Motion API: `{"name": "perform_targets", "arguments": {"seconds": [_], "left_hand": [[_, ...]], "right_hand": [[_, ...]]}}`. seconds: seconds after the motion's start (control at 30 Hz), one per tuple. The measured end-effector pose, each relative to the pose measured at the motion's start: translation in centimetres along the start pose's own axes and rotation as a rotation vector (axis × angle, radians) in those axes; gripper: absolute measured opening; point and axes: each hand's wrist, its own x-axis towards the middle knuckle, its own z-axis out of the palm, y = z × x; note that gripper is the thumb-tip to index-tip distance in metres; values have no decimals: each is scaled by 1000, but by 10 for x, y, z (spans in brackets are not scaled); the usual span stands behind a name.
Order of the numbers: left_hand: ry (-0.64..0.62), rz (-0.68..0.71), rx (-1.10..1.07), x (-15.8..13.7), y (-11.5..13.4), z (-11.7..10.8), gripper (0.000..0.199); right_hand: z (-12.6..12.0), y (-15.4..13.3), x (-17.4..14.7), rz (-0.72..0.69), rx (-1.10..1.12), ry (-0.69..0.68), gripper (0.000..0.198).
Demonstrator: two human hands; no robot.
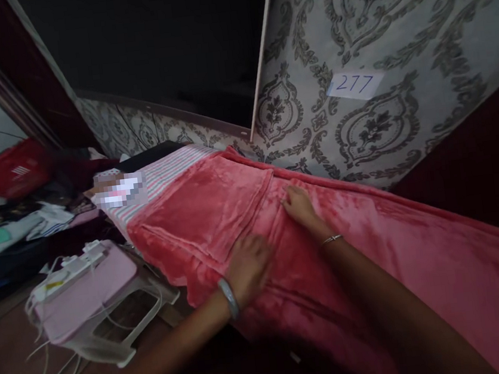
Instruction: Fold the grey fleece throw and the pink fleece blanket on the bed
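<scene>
A red plush cloth (418,246) is spread along a long surface, reaching toward the lower right. On its left part lies a flat, folded rectangle of the same plush (198,208); whether it is a separate piece I cannot tell. My right hand (299,205), with a thin bracelet at the wrist, pinches the plush near the rectangle's right side. Closer to me, my left hand (252,266) rests low over the cloth by the rectangle's near corner. It wears a pale bangle, and its fingers are blurred, so their grip does not show.
A striped cloth (175,170) covers the surface's far left end. Left of it stands a pink-topped plastic stool (102,282) bearing power strips, with cables trailing to the floor. Clothes (50,218) and a red bag (8,169) are heaped behind. A large dark screen (152,48) borders the patterned wall (293,98).
</scene>
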Motion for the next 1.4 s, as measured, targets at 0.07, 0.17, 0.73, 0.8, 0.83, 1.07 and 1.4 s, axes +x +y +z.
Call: {"name": "perform_targets", "arguments": {"seconds": [0.07,0.17,0.73,0.8,0.83,1.07,1.4], "left_hand": [[57,-152,137,0,-13,-16,27],[3,-322,287,-1,-29,-28,25],[-90,-228,221,-10,-70,-21,21],[-33,-175,219,-14,-68,-16,22],[-21,-143,211,-17,-66,-13,24],[-35,-190,97,-27,-60,-5,18],[-126,-282,121,-12,-69,-3,27]], "right_hand": [[4,-16,-7,-128,39,21,56],[12,-39,-15,-282,85,-12,63],[10,-83,-9,-270,-47,-137,58],[13,-81,-8,-295,-33,-127,51],[14,-80,-8,-300,-17,-122,49],[10,-68,16,-15,125,-79,51],[26,-68,78,233,173,-6,58]]}}
